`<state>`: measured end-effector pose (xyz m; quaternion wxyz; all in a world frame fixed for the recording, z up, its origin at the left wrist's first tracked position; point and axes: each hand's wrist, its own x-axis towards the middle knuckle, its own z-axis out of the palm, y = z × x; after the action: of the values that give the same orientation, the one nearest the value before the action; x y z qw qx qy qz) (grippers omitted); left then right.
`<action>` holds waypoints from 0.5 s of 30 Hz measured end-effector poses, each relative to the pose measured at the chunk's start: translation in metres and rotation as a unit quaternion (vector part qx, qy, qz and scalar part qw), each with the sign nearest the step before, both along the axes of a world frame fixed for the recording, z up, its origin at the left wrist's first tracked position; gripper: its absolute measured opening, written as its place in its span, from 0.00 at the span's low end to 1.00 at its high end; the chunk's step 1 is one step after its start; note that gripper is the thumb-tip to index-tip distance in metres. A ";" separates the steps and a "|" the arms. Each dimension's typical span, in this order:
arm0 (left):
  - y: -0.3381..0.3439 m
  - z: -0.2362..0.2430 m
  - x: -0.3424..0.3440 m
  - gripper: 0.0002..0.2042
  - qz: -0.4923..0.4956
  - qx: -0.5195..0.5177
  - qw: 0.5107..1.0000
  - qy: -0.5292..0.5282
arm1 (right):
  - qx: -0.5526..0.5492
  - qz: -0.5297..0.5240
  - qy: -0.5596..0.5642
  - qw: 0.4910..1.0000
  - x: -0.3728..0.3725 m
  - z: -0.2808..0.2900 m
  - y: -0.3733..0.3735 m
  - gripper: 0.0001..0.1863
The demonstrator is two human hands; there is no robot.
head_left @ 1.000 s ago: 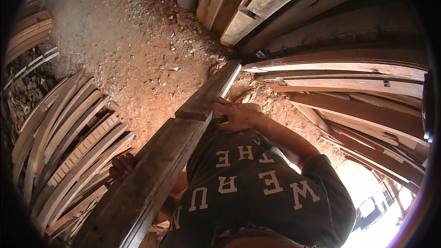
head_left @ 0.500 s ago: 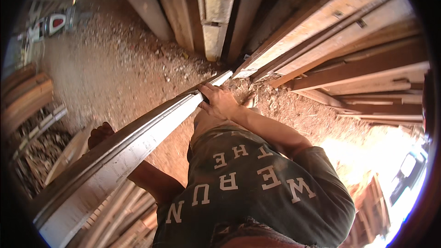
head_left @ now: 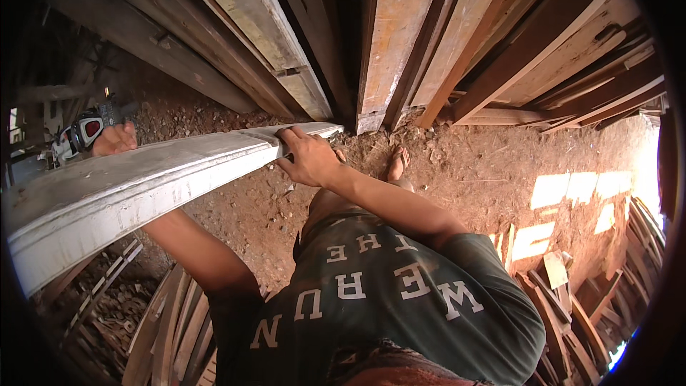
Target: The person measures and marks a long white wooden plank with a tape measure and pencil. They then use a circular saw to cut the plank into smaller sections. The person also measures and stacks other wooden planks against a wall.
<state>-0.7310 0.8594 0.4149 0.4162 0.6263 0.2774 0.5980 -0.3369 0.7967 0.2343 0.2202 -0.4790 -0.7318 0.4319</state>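
Note:
A long wooden beam, painted white with a grooved edge, slants across my left side. Its narrow far end reaches the foot of the leaning boards. My right hand is closed over the beam near that end, with the fingers on top and the thumb at the near side. My left forearm passes under the beam, and my left hand comes up on its far side with fingers bent against it. Part of the left palm is hidden by the beam.
Tall boards and frames lean ahead and to the right. A white and dark machine with a red spot sits at the far left. Curved wood offcuts lie lower left, with more scrap wood lower right. My foot stands on reddish dirt.
The beam has swung at its near end, farther from my body and flatter across the view. My left hand moved left and away with it; my right hand stays on the beam, shifted slightly left.

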 end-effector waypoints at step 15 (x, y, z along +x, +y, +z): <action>0.022 -0.008 0.060 0.40 -0.173 -0.063 0.975 -0.128 | -0.274 0.086 0.077 0.955 0.150 -0.125 -0.022 0.29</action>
<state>-0.6711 0.8813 0.4073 0.5841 0.5553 0.1464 0.5737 -0.1873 0.7750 0.1090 0.0985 -0.4215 -0.6044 0.6688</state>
